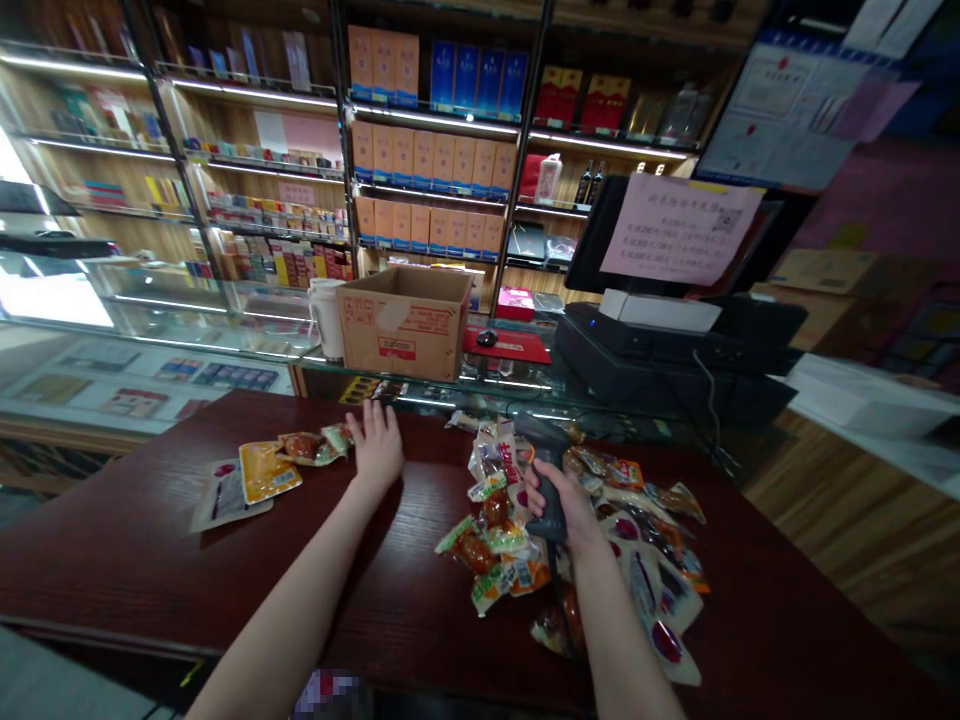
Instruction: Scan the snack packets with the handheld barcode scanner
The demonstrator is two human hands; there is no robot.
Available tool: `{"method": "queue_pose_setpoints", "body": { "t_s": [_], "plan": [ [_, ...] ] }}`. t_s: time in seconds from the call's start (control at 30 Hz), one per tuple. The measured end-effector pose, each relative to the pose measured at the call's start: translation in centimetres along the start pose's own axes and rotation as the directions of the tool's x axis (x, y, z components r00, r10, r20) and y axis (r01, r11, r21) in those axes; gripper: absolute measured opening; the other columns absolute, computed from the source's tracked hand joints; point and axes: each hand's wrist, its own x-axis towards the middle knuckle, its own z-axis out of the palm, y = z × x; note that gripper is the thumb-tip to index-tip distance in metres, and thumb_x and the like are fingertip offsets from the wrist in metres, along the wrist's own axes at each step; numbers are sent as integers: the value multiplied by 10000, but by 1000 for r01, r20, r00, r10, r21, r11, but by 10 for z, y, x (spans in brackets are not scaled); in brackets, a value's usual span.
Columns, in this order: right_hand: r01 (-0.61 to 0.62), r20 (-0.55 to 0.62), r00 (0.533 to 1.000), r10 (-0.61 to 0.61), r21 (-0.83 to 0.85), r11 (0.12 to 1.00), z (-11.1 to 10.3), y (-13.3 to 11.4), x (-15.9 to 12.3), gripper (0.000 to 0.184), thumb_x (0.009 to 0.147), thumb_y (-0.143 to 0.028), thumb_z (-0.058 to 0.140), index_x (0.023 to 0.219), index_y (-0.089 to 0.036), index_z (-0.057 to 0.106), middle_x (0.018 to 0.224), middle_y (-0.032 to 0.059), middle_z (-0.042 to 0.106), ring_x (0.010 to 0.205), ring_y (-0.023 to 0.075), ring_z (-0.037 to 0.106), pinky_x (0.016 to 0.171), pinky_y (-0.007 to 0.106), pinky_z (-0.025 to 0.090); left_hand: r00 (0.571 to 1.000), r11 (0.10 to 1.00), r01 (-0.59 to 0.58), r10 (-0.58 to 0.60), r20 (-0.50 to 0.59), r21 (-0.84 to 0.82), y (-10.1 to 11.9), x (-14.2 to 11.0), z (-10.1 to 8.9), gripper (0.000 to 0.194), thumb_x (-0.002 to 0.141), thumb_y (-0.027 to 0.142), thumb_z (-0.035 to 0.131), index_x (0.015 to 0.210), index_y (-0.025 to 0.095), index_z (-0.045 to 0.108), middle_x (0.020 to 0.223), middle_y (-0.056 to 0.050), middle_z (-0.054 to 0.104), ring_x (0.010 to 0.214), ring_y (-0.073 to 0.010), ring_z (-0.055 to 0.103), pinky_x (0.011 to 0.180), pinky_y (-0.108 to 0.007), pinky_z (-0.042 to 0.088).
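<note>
The right hand (562,508) grips a barcode scanner (547,478) over the big heap of snack packets (495,540) at one o'clock, with only a few packets (264,472) lying apart at eleven o'clock, beside the open left hand (375,447) flat on the counter (142,560).

A small shop, lit shelves of boxed goods (431,160), glass display counter (172,310), barcode scanner (544,480)
</note>
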Motion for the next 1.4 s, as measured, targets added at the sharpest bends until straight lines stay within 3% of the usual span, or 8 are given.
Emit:
{"method": "queue_pose_setpoints", "body": {
  "t_s": [0.1, 0.27, 0.67, 0.83, 1.0, 1.1, 1.23, 1.4],
  "plan": [
    [-10, 6, 1000, 10, 3, 1000, -5, 4, 4, 394, 712, -393, 796, 969, -161, 607, 590, -71, 516, 377, 47, 404, 334, 182, 356, 917, 921, -345, 372, 142, -182, 42, 12, 15, 528, 887, 110, 378, 1396, 119, 519, 1519, -180, 441, 1419, -285, 398, 1201, -467, 225],
    [-27, -15, 1000, 27, 52, 998, -11, 8, 7, 380, 726, -372, 794, 980, -169, 597, 596, -68, 520, 380, 50, 405, 332, 177, 348, 868, 919, -236, 346, 356, -316, 82, 48, 49, 502, 951, 245, 391, 1451, 209, 420, 1486, -140, 474, 1319, -290, 493, 1031, -450, 428],
    [-31, -4, 1000, 31, 46, 998, -8, 8, 5, 351, 723, -357, 797, 939, -178, 585, 591, -72, 513, 392, 43, 403, 349, 169, 346, 805, 917, -268, 382, 454, -295, 57, 50, 31, 399, 768, 342, 677, 1111, 153, 602, 1163, -173, 661, 1166, -362, 585, 1000, -491, 410],
    [-44, 3, 999, 44, 30, 999, 3, 5, -1, 381, 689, -368, 812, 939, -172, 600, 596, -74, 516, 392, 41, 404, 357, 176, 354, 840, 925, 0, 206, 503, -379, 20, 22, 0, 538, 760, 356, 684, 1203, 85, 544, 1045, -171, 704, 939, -286, 682, 776, -336, 489],
    [-85, 57, 995, 86, -34, 996, 9, 7, -3, 374, 654, -408, 834, 718, -172, 551, 506, -73, 475, 368, 44, 377, 350, 181, 331, 775, 562, 455, 131, 618, -690, -13, -3, -28, 408, 629, 212, 733, 1008, 92, 643, 734, -46, 690, 657, -178, 624, 590, -261, 440],
    [-94, 91, 991, 99, -61, 994, 9, 10, -2, 397, 688, -433, 806, 637, -182, 502, 452, -70, 432, 356, 53, 374, 346, 182, 319, 821, 392, 492, 88, 564, -777, -20, -9, -52, 382, 563, 185, 754, 930, 123, 668, 698, -20, 673, 614, -169, 604, 580, -266, 441],
    [-71, 68, 995, 71, 4, 997, 8, 9, -1, 333, 684, -375, 816, 824, -176, 590, 552, -69, 501, 374, 47, 379, 346, 178, 326, 959, 426, 230, 53, 278, -875, -15, -9, -95, 449, 557, 264, 812, 982, 151, 719, 840, -36, 698, 750, -200, 622, 689, -285, 476],
    [-54, 109, 993, 51, 22, 998, 7, 7, -2, 323, 718, -372, 802, 827, -179, 567, 575, -66, 496, 378, 49, 382, 350, 186, 329, 992, 282, 48, 101, 79, -958, 20, -4, -111, 616, 649, 386, 813, 1210, 175, 673, 986, -46, 695, 843, -195, 618, 815, -306, 481]
  ]
}}
